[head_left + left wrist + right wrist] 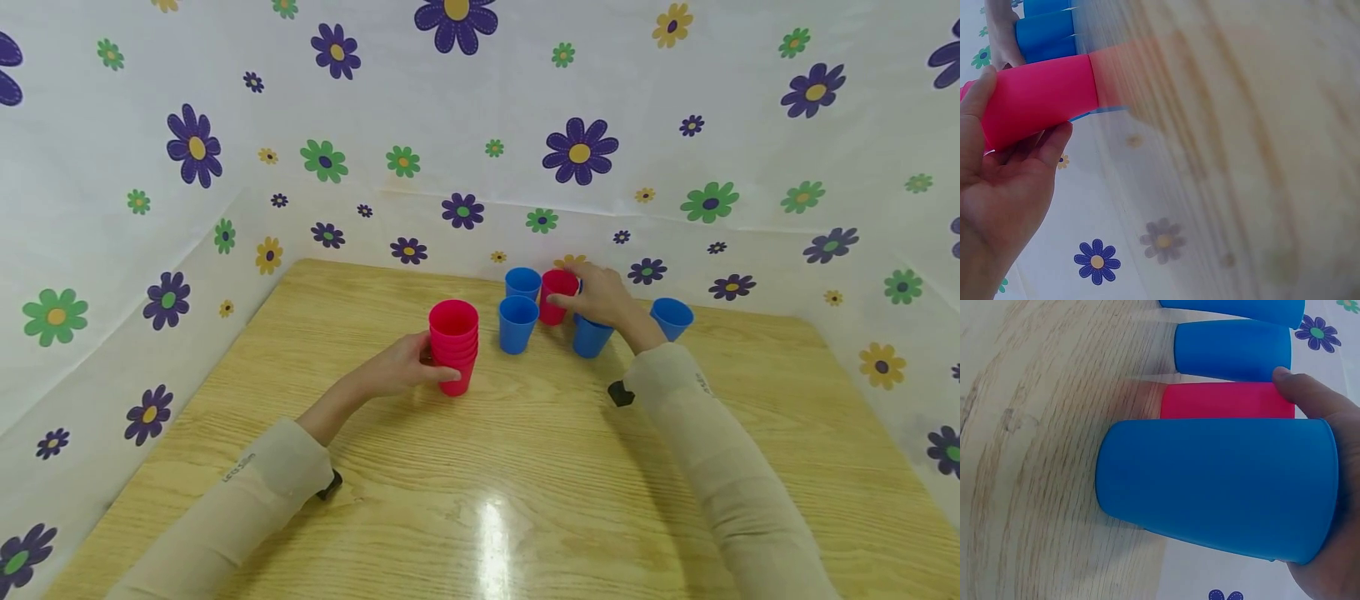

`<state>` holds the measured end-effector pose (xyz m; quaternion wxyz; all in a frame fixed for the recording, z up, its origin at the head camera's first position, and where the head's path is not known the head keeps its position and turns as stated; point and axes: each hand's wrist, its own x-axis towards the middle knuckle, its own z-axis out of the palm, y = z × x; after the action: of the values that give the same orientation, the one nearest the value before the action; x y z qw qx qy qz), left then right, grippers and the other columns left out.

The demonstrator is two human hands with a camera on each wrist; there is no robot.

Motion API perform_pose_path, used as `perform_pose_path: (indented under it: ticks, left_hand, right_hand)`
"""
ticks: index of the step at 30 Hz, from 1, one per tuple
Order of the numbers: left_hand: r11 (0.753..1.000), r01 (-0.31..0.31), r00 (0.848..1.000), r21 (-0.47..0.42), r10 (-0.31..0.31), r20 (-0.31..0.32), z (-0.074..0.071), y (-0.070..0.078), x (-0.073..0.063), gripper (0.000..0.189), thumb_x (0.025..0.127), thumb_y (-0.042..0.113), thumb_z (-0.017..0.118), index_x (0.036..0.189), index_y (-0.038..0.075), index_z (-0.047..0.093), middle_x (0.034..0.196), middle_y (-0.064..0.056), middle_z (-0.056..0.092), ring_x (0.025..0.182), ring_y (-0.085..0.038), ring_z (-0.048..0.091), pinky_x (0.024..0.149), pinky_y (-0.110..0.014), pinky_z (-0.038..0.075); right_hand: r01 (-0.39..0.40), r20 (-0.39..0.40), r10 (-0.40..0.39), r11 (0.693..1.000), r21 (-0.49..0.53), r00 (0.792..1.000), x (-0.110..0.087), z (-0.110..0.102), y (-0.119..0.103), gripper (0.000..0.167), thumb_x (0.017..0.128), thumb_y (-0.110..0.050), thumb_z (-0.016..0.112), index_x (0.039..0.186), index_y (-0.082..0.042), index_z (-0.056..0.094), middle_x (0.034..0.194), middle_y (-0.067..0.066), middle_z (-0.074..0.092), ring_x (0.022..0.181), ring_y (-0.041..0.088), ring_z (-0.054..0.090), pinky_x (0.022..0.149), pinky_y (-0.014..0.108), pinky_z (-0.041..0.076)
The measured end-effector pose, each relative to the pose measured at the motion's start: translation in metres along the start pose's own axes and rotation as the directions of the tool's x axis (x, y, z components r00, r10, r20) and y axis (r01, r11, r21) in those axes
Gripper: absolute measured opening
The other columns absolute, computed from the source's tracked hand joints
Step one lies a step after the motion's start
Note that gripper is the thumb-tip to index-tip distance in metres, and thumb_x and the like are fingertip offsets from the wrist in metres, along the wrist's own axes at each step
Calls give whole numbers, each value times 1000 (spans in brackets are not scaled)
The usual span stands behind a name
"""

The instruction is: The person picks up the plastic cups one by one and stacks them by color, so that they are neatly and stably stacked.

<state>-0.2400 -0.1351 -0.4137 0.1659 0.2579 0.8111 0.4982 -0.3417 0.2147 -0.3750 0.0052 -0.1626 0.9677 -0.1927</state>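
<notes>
A stack of red cups (453, 343) stands upright on the wooden table (480, 500), left of centre. My left hand (429, 367) grips its lower part from the left; in the left wrist view the fingers (1054, 140) and thumb wrap the stack of red cups (1041, 100). My right hand (576, 293) reaches to the back and holds a single red cup (557, 298) by its side, thumb (1297, 387) against the red cup (1229, 400). A blue cup (591, 337) stands under that wrist, filling the right wrist view as the nearest blue cup (1216, 487).
Three more blue cups stand upright near the back: one (522, 283) behind, one (518, 323) in the middle, one (672, 317) at the right. White flowered sheets (480, 125) wall in the table on three sides. The near half of the table holds only my sleeved forearms.
</notes>
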Motion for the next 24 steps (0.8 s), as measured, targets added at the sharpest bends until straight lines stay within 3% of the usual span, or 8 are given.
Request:
perform_pose_path:
  ticks: [14,24]
  left_hand:
    - [1000,3,1000,3,-3,-3,0,-1,-1,51,97,20,75,138,-1,52,125,-12,66,111,-27,62,100,-42,51]
    - [1000,15,1000,-3,-15,-1,0,1,0,52,96,19,75,139,0,52,125,-12,66,113,-28,62,101,-42,51]
  right_hand:
    - [-2,-6,2,1000,28,1000,-6,-5,-4,72,96,-37,72,151,2,46,135,27,60,122,45,56,94,55,54]
    - [15,-13,-14,997,79,1000,-13,-9,-8,73,98,-37,72,153,1,43,140,27,56,128,45,53,100,58,51]
